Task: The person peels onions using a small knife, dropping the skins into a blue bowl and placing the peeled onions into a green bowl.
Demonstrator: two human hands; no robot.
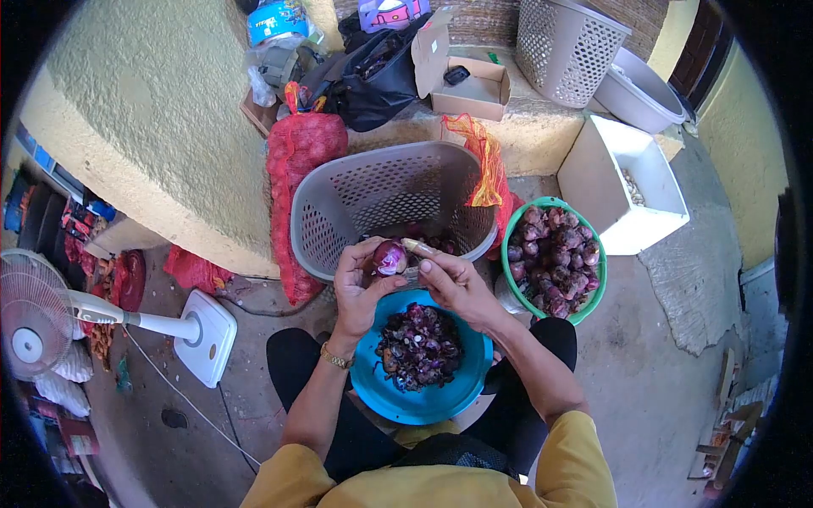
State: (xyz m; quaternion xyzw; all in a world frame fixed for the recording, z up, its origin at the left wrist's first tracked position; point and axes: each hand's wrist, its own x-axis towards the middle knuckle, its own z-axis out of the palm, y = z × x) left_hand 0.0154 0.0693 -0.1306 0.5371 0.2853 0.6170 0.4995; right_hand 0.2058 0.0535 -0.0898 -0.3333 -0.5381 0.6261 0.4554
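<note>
My left hand (360, 284) grips a red onion (389, 256) with part of its skin off. My right hand (453, 284) holds a small knife (417, 247) whose pale handle points at the onion. Both hands hover over a blue bowl (385, 394) resting on my lap, full of purple onion peels (419, 345). Just beyond the hands stands a grey perforated basket (339, 207) with a few onions at its bottom.
A green basket (506, 254) of onions sits to the right, a red mesh sack (301, 161) of onions to the left. A white box (618, 182), a grey laundry basket (567, 46), a cardboard box (474, 89) and a white floor fan (51, 317) surround me.
</note>
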